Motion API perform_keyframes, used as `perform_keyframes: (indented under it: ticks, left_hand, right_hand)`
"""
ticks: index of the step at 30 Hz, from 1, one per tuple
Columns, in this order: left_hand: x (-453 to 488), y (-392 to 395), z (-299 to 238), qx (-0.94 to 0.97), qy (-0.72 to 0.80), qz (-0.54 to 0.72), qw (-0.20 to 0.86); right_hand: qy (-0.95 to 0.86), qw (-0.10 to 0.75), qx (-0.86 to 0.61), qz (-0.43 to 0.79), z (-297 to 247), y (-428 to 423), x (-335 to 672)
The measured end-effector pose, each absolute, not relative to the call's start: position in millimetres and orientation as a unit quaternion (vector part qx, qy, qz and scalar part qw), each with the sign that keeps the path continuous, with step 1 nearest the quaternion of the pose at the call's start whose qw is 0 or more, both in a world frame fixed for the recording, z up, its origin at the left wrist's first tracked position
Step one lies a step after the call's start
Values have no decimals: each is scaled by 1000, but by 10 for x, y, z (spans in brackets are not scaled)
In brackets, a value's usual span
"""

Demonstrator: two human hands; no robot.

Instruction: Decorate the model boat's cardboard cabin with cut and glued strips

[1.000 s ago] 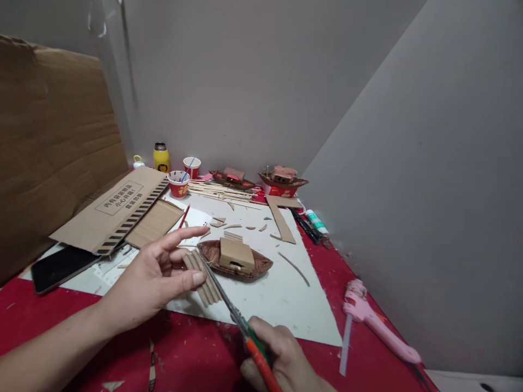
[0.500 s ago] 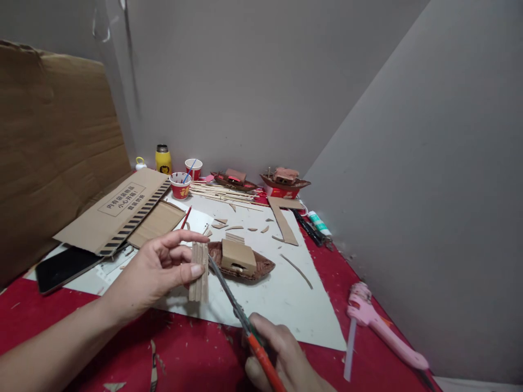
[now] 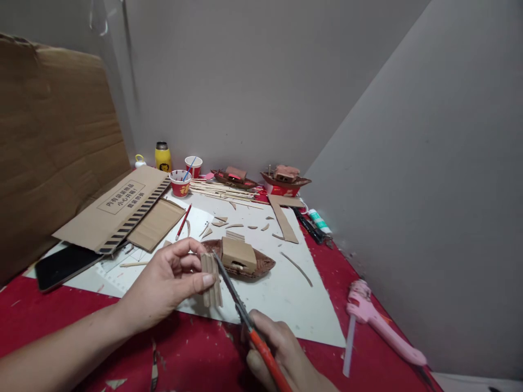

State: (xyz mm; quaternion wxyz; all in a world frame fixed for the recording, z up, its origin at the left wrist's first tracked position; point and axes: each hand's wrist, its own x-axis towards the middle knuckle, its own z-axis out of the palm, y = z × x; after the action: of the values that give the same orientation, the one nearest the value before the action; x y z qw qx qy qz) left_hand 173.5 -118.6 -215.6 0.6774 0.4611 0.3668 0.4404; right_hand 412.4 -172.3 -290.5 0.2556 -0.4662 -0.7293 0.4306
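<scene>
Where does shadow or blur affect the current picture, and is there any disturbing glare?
Head view: soft, dim light without strong glare; shadow darkens the red cloth beside the right hand; the printed cardboard flap is readable, while the corrugated cardboard piece looks slightly soft.

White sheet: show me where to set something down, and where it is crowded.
Roomiest: the white sheet between the near boat, the curved strip and the right hand, nearly bare. Narrower: the red cloth between the sheet and the pink glue gun. Crowded: behind the boat, with scraps and sticks, and around the scissors.
</scene>
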Motion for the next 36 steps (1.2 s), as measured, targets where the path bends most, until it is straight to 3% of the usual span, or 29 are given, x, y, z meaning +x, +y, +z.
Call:
perform_keyframes:
  ticks: [14,26,36]
  left_hand:
    - [1736,-1190,-2204,448,328,442,705]
    - [1625,-1155,-2071,486,387,386,682]
    - [1638,-1176,-2035,508,414,359,665]
  right_hand:
    - [-723,256,-383,516,-2858,-1665,4118]
    - [-683,240,-469,506,-2983,-1696,4158]
    - [-718,223,-452,480,-2798,-1701,4170]
